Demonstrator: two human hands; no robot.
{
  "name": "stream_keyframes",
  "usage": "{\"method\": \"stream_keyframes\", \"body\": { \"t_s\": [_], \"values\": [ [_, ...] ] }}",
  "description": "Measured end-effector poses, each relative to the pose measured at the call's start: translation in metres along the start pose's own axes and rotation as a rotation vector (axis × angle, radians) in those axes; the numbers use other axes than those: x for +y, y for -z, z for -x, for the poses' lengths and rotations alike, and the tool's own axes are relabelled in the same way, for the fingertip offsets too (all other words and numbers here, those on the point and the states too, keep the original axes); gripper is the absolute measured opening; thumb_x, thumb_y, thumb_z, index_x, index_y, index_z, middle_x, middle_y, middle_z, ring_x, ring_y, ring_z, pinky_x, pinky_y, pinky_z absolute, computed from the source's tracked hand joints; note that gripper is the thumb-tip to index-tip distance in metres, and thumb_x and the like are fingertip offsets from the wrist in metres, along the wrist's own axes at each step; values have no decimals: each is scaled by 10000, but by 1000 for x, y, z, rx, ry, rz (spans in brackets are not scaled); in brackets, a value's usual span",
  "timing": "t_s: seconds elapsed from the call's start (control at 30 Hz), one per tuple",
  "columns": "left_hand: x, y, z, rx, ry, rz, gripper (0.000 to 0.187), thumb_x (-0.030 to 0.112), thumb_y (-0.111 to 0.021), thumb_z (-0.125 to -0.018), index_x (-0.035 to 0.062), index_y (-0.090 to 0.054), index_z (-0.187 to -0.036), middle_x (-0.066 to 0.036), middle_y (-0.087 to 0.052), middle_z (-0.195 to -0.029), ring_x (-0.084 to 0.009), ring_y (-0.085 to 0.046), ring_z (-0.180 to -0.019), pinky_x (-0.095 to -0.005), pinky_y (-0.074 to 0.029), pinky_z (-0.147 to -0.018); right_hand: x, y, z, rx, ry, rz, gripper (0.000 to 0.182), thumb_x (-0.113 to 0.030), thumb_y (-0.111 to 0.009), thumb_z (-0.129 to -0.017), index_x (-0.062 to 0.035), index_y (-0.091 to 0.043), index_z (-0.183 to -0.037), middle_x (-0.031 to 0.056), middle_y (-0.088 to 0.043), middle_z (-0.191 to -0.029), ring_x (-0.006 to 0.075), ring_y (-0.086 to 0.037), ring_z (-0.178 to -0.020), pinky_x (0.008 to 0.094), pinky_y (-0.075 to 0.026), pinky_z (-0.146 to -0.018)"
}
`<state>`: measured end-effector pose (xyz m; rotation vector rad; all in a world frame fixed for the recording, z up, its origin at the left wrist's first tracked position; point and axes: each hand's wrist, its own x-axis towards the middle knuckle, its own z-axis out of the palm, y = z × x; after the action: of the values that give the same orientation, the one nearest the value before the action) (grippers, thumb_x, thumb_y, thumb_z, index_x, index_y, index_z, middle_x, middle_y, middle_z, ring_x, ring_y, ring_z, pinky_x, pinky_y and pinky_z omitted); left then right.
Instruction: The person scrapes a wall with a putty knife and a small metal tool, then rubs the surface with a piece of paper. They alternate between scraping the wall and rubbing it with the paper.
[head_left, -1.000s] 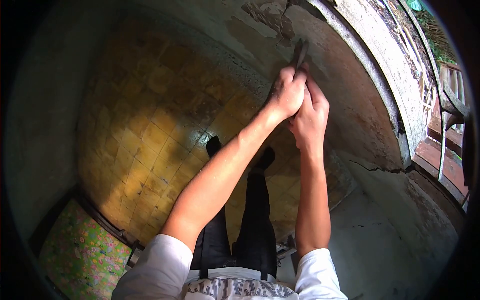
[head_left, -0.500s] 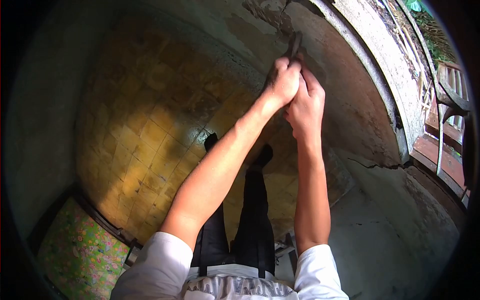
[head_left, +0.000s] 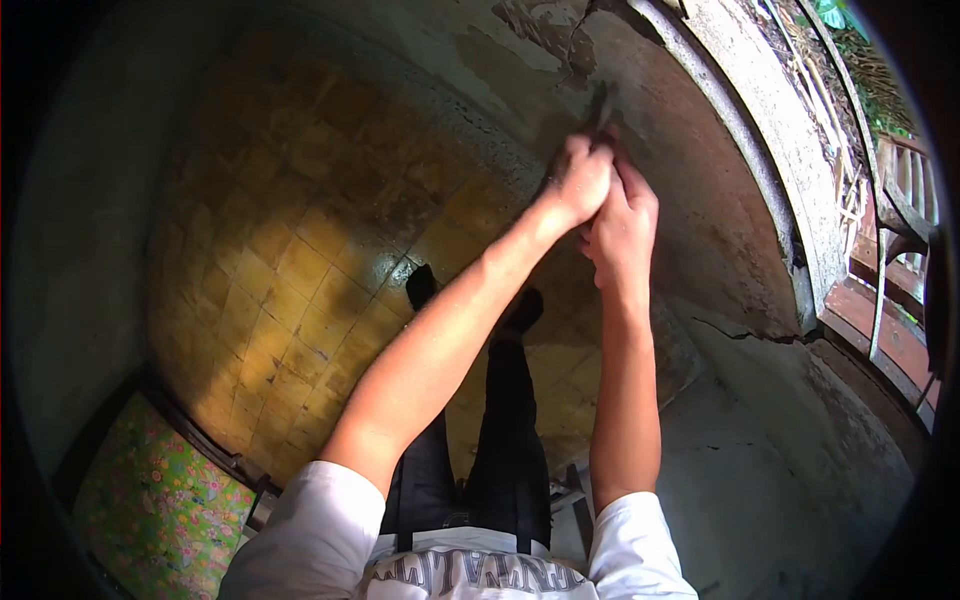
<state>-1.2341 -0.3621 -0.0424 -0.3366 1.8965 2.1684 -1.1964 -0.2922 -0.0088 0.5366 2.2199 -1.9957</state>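
Observation:
Both hands are together at the upper centre, close to a worn, peeling wall (head_left: 690,150). My left hand (head_left: 582,180) is closed on a dark, narrow tool (head_left: 602,108), which points up toward the wall and is blurred. My right hand (head_left: 625,220) is closed beside and partly behind it, touching the left one; its fingers also wrap toward the tool's lower end. The tool's exact kind and tip cannot be made out.
Yellow floor tiles (head_left: 290,290) lie below, with my dark-clad feet on them. A green floral cushion (head_left: 160,490) is at the lower left. A curved ledge (head_left: 745,120) runs along the upper right, near a wooden railing (head_left: 905,190). The wall has a crack.
Both hands and the tool have moved slightly down and to the right. The grip looks the same.

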Motion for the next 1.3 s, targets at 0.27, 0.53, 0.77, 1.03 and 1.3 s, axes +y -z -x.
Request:
{"method": "stream_keyframes", "body": {
  "t_s": [0.27, 0.53, 0.77, 1.03, 1.3],
  "values": [
    [-25, -8, -1, 75, -114, -78, 397, 258, -418, -987, -41, -572, -1199, -212, -653, -1099, -298, -608, -1010, -382, -449, -894, 18, 4, 0, -14, -100, -18, 421, -131, -431, -962, -20, -500, -1362, 129, -569, -1027, 165, -493, -912, 281, -368, -788],
    [-36, -10, -3, 40, -77, -41, 417, 266, -446, -983, -58, -546, -1225, -224, -645, -1042, -249, -595, -968, -358, -452, -865, 41, 8, -7, 17, -33, 114, 428, -169, -442, -970, -121, -514, -1389, -7, -537, -639, 59, -401, -447, 252, -336, -384],
    [-38, -3, -4, 34, -56, -40, 418, 235, -438, -983, -60, -516, -1267, -189, -643, -1092, -234, -585, -1002, -348, -443, -899, 20, -7, 2, 73, -112, 43, 426, -148, -427, -977, -138, -512, -1394, 6, -589, -711, 55, -422, -479, 248, -364, -409],
    [-27, 24, -25, -62, 76, -95, 467, 207, -429, -984, -18, -430, -1393, -237, -596, -1248, -242, -574, -1101, -330, -437, -945, 18, -20, -15, -10, -116, 124, 429, -108, -416, -961, -59, -504, -1379, 82, -585, -907, 129, -461, -730, 264, -365, -624],
    [-41, 25, -35, -61, 130, 28, 400, 187, -416, -992, -26, -506, -1319, -125, -648, -997, -183, -553, -850, -336, -466, -810, 22, -21, -21, 13, -128, 144, 411, -115, -422, -966, -25, -512, -1357, 127, -588, -1056, 161, -491, -902, 278, -366, -773]
  ]
}}
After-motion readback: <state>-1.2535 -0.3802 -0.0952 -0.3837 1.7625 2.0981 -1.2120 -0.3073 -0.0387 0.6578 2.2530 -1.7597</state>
